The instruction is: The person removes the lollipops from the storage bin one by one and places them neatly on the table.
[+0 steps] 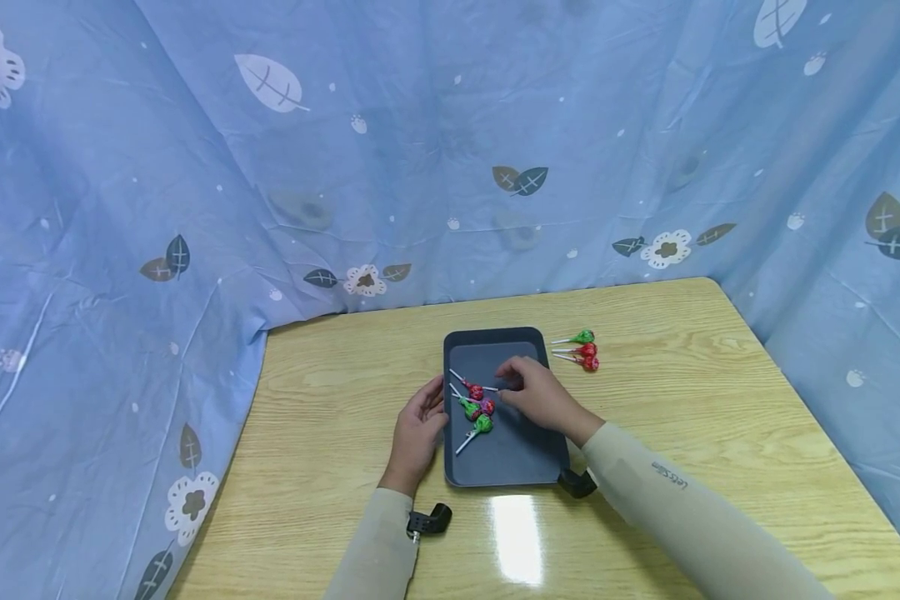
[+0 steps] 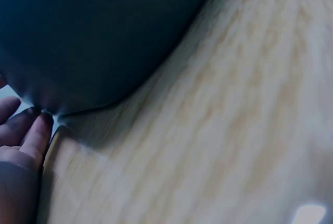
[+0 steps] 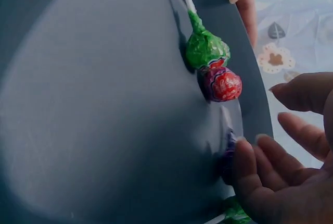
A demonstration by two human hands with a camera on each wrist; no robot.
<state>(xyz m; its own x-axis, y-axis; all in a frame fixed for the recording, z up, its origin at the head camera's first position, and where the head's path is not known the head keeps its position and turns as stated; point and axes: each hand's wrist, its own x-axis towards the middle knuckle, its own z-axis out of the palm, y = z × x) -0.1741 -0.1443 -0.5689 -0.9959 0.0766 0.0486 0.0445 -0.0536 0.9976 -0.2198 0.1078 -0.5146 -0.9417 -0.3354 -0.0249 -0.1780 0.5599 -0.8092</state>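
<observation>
Dark grey plastic or metal, which cannot be told, is seen in the shallow tray [image 1: 506, 454] set on the wood-grain tabletop [image 1: 337, 417]; wrapped lollipops are gathered along its left side, among them a red one [image 1: 476, 391], a purple one [image 1: 487, 406] and two green ones, the upper [image 1: 470, 411] just beside the purple and the lower [image 1: 483, 424] nearer the wearer; the tray's left wall is touched by the relaxed fingers of the left hand [image 1: 416, 433]; the right hand [image 1: 542, 397] is held over the tray, fingers loosely curved and parted, nothing seen gripped, though whether a lollipop is touched cannot be told; beyond the right wall, one green lollipop [image 1: 585, 337] and two red lollipops [image 1: 588, 350] are laid close together; everything is backed by a blue patterned curtain [image 1: 420, 100].
</observation>
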